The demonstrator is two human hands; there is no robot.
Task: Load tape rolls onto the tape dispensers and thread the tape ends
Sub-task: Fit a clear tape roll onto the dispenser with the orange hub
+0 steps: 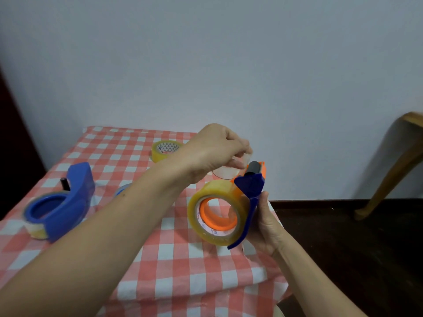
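Observation:
My right hand grips an orange and blue tape dispenser above the table's right edge. A clear yellowish tape roll sits on its orange hub. My left hand pinches the loose tape end, pulled up beside the dispenser's black roller. A blue dispenser with a roll on it lies on the table at the left. A spare tape roll lies flat at the back of the table.
The table wears a red and white checked cloth. Another blue piece shows partly behind my left forearm. A wooden chair leg stands at the right over the dark floor. A pale wall is behind.

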